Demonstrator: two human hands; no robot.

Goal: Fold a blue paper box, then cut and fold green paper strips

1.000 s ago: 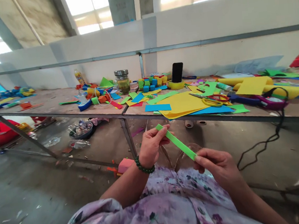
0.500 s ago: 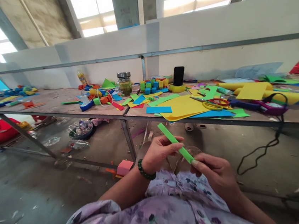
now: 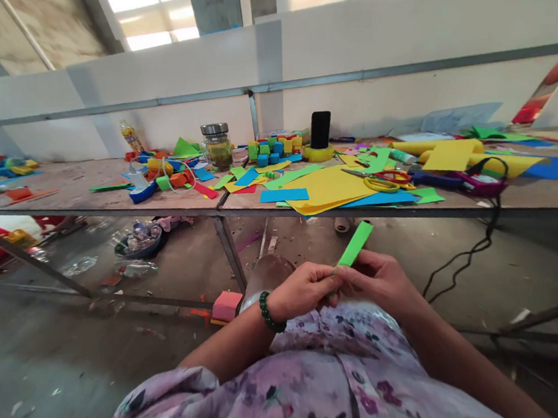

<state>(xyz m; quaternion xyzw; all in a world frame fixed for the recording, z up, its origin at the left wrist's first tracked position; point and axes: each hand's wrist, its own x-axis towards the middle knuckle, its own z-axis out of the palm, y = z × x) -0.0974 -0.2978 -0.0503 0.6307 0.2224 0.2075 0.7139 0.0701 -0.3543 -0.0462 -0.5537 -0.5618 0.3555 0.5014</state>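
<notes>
A bright green strip of foam or paper (image 3: 355, 243) is held over my lap, its free end pointing up and to the right. My left hand (image 3: 309, 284), with a dark green bead bracelet (image 3: 270, 311) at the wrist, pinches the strip's lower end. The fingers of my right hand (image 3: 379, 281) are closed on the same strip close to that end, and the two hands touch. Fingers hide the strip's lower part. Beyond the hands, yellow sheets (image 3: 336, 187) and a blue strip (image 3: 284, 196) lie along the table's near edge.
On the table (image 3: 179, 203) are yellow-handled scissors (image 3: 381, 183), a purple hot glue gun (image 3: 478, 183) with a hanging cord, a phone (image 3: 320, 130), a glass jar (image 3: 216, 146) and small coloured blocks (image 3: 275, 148). A basin of plastic bottles (image 3: 139, 240) sits on the floor.
The green strip has swung from leaning up-left to leaning up-right. My hands have come together around its lower end. The view has shifted to the right and slightly down.
</notes>
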